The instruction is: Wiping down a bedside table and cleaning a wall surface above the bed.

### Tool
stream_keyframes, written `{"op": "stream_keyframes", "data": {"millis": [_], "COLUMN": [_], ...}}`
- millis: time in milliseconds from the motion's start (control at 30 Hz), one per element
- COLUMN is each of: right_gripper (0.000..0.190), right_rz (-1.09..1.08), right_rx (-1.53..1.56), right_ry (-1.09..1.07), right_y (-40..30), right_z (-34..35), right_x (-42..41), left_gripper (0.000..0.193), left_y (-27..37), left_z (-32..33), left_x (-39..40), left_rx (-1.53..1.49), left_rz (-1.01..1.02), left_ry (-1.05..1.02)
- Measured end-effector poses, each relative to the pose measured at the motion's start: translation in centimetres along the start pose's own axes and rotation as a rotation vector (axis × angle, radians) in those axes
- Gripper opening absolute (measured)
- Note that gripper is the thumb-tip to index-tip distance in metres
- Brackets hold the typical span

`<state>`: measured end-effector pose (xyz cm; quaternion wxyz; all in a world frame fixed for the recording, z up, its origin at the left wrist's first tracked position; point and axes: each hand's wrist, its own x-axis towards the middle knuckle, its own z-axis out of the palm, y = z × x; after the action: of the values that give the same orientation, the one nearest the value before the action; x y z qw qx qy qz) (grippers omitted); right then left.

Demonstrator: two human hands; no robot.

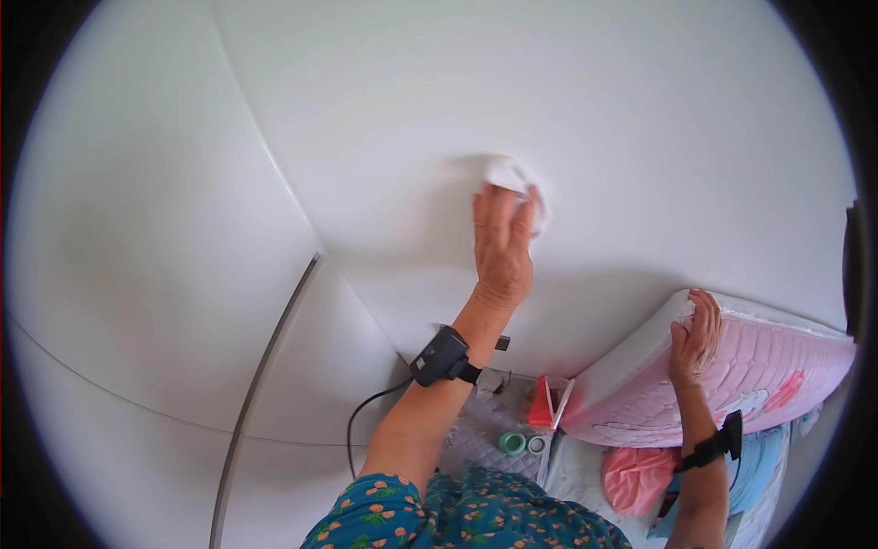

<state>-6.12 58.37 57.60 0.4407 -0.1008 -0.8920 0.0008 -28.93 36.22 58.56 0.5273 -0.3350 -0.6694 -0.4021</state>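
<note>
My left hand (502,254) presses a white cloth (509,175) flat against the white wall (398,137). The cloth and fingertips are slightly blurred, and part of the cloth is hidden under the fingers. To the right, my right hand (696,343) grips the upper corner of a pink quilted mattress (754,364) with a white border. Tilted on its edge, the mattress leans by the wall and has a printed picture on its face.
At left, a white panel (137,206) carries a long grey strip (264,384). Below lie a quilted grey pad (480,425), a red-and-white box (540,405), a green round container (512,443), pink fabric (638,477) and blue fabric (758,466). A black cable (353,418) hangs beside my left forearm.
</note>
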Motion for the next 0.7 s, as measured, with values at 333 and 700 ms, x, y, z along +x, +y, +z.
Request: {"op": "stream_keyframes", "data": {"millis": [333,700], "right_gripper": [0.041,0.040], "right_rz": [0.005,-0.054], "right_rx": [0.011,0.008], "right_ry": [-0.010,-0.001], "right_y": [0.5,1.0], "right_z": [0.1,0.2], "right_x": [-0.2,-0.2], "left_gripper": [0.044,0.055], "left_y": [-2.3,-5.4], "left_z": [-1.1,-4.0], "left_x": [1.1,2.3], "left_rx": [-0.032,-0.057], "left_rz": [-0.029,-0.346], "left_ry": [-0.005,0.222]}}
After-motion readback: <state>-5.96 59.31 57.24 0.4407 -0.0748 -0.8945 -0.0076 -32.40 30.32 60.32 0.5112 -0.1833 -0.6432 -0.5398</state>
